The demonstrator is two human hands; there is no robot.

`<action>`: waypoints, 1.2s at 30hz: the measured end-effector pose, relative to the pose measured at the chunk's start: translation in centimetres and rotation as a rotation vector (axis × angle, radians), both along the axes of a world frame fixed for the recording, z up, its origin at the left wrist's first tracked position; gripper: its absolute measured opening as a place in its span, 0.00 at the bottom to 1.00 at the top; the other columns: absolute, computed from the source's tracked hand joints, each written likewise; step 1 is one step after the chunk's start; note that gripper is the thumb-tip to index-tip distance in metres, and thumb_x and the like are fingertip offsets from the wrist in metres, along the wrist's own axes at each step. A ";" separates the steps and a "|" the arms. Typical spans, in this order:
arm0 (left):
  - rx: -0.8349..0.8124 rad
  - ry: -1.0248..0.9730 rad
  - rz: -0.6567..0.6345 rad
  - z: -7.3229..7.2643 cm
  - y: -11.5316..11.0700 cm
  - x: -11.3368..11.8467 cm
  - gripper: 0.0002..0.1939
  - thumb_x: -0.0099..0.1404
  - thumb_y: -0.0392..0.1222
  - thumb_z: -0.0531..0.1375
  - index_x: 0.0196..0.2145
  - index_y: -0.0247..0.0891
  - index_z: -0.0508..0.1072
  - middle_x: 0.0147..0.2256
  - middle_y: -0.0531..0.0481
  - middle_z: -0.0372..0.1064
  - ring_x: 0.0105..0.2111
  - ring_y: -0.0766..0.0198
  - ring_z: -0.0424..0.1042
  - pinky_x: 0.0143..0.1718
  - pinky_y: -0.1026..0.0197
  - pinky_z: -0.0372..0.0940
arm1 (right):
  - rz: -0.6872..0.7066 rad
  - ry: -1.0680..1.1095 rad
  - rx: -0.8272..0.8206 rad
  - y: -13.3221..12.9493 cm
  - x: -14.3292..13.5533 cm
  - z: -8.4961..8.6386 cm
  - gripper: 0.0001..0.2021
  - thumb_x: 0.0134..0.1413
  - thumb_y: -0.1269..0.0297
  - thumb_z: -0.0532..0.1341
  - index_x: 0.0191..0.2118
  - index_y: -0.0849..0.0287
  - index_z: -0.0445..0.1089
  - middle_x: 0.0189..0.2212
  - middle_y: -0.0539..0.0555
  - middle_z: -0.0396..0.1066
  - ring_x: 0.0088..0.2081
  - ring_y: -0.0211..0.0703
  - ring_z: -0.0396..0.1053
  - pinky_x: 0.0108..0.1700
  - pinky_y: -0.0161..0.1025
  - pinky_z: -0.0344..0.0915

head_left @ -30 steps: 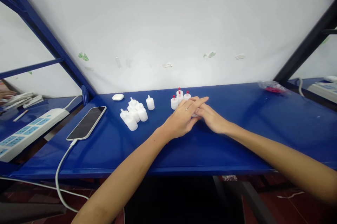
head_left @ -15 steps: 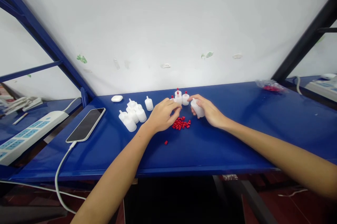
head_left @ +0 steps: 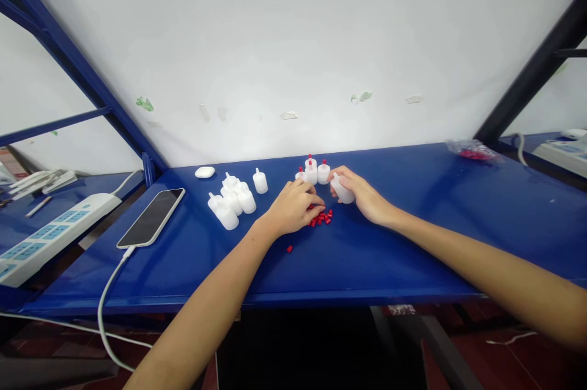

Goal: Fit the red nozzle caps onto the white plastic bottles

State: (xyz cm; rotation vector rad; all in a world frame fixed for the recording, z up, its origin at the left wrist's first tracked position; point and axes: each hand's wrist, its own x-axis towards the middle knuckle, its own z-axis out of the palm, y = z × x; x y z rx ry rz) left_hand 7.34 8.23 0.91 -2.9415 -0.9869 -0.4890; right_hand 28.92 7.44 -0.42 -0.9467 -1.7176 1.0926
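Note:
My right hand (head_left: 360,194) is wrapped round a white bottle (head_left: 343,189) that has no cap and leans to the left. Over the pile of small red caps (head_left: 321,219) is my left hand (head_left: 296,205), its thumb and fingers close together at the pile's upper left; whether a cap is between the fingertips is hidden. Several white bottles with red caps (head_left: 323,172) stand just behind the hands. To the left is a group of uncapped white bottles (head_left: 232,199), and one more uncapped bottle (head_left: 260,181) stands apart. A single red cap (head_left: 289,249) lies nearer the front edge.
A phone (head_left: 151,217) with a white cable lies at the left of the blue table (head_left: 367,268). Behind it is a white rounded object (head_left: 204,172). A power strip (head_left: 50,237) is at far left. At the back right lies a plastic bag of red pieces (head_left: 474,150).
My left hand has moved right and down from beside the capped bottles onto the red caps. The bottle in my right hand is tilted more to the left.

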 end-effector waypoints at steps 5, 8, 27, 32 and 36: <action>0.021 0.011 -0.004 -0.1 -0.1 0.2 0.12 0.71 0.43 0.57 0.39 0.41 0.81 0.37 0.46 0.72 0.41 0.56 0.66 0.41 0.55 0.57 | 0.011 0.136 -0.083 0.3 -0.2 -0.1 0.16 0.63 0.47 0.54 0.42 0.54 0.66 0.30 0.50 0.67 0.33 0.42 0.67 0.34 0.37 0.64; 0.005 0.017 -0.003 -0.2 -0.1 0.3 0.12 0.71 0.43 0.57 0.39 0.41 0.81 0.37 0.46 0.73 0.40 0.56 0.66 0.41 0.55 0.58 | -0.009 0.238 -0.143 0.3 -0.4 0.3 0.18 0.61 0.45 0.54 0.39 0.56 0.66 0.28 0.50 0.67 0.30 0.41 0.66 0.30 0.36 0.64; -0.010 -0.113 -0.037 -0.6 0.4 0.4 0.08 0.70 0.38 0.57 0.41 0.38 0.78 0.38 0.45 0.73 0.42 0.56 0.70 0.46 0.53 0.65 | -0.044 -0.010 0.043 0.0 -0.1 0.5 0.17 0.62 0.51 0.54 0.32 0.58 0.70 0.25 0.50 0.68 0.27 0.41 0.63 0.32 0.38 0.61; 0.025 -0.642 0.002 0.0 -0.3 1.0 0.03 0.66 0.36 0.61 0.37 0.38 0.75 0.36 0.49 0.76 0.35 0.62 0.72 0.41 0.57 0.68 | -0.026 -0.101 0.173 -0.3 -0.1 0.9 0.15 0.62 0.50 0.56 0.40 0.57 0.71 0.36 0.51 0.70 0.38 0.44 0.65 0.42 0.40 0.61; -0.070 -0.867 0.034 0.1 -0.8 1.6 0.05 0.64 0.35 0.62 0.38 0.37 0.75 0.34 0.50 0.77 0.30 0.66 0.73 0.35 0.62 0.69 | 0.000 -0.104 0.143 -0.3 -0.2 0.6 0.16 0.64 0.50 0.55 0.35 0.58 0.68 0.30 0.50 0.64 0.34 0.42 0.61 0.39 0.39 0.58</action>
